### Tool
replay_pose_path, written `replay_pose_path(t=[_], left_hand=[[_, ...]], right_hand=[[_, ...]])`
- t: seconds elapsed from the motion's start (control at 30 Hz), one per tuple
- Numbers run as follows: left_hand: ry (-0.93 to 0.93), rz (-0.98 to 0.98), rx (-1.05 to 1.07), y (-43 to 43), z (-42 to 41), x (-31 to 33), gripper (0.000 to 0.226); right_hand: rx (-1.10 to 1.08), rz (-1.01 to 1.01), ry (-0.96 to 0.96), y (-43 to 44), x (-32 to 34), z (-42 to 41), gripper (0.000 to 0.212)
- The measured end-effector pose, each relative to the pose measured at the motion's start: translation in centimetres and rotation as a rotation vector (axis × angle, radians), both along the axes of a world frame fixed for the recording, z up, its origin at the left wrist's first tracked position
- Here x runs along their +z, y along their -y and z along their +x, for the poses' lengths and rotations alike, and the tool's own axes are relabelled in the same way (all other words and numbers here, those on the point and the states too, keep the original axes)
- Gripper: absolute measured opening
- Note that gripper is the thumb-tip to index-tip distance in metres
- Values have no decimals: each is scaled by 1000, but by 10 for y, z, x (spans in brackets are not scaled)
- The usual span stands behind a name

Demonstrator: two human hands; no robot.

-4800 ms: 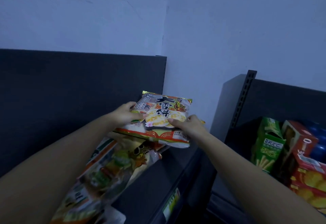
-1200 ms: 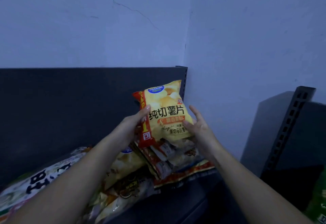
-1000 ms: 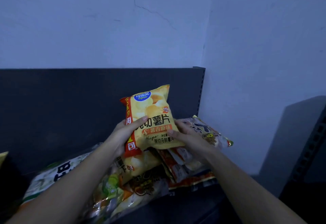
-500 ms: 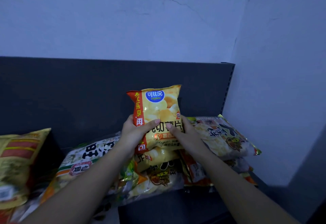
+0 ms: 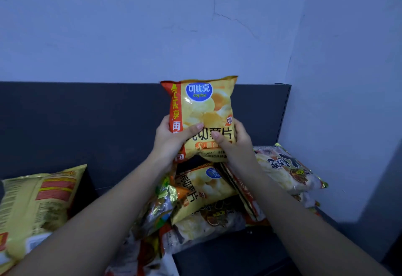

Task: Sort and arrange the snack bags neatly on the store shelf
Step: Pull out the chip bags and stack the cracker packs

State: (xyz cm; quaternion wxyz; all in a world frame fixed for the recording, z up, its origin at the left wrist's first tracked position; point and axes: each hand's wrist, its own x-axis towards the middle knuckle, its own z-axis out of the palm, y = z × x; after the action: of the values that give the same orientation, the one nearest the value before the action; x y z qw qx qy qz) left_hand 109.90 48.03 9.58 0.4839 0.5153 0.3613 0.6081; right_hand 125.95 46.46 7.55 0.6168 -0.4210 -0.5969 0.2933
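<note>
Left hand [image 5: 170,139] and right hand [image 5: 238,145] are gripping the yellow chip bag [image 5: 205,106] upright by its side edges, above the piled bags [image 5: 202,193]. Bare back panel [image 5: 97,128] is showing to its left.

One wide-angle view, worn on the person's head, faces forward and slightly down into a shelf [image 5: 228,256] corner from close by. The yellow chip bag [image 5: 202,110] sits centre frame, the dark back panel [image 5: 87,123] crosses the middle, and the pale wall [image 5: 130,25] fills the top and right.
</note>
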Motion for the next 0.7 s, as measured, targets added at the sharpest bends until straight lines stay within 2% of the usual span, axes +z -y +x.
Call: replay_pose_path(t=[0.13, 0.27, 0.53, 0.6, 0.7], left_hand=[[-16, 64, -28, 1, -7, 20, 59], [-33, 45, -27, 3, -26, 17, 58], [-37, -181, 49, 7, -80, -30, 61], [-31, -215, 78, 8, -91, -41, 61], [-17, -240, 117, 10, -101, -53, 57]], right_hand=[[-4, 48, -45, 4, 17, -8, 41], [-8, 12, -22, 6, 16, -25, 45], [199, -401, 135, 12, -20, -53, 39], [125, -451, 131, 11, -35, -49, 30], [-161, -531, 5, 3, -66, -31, 35]])
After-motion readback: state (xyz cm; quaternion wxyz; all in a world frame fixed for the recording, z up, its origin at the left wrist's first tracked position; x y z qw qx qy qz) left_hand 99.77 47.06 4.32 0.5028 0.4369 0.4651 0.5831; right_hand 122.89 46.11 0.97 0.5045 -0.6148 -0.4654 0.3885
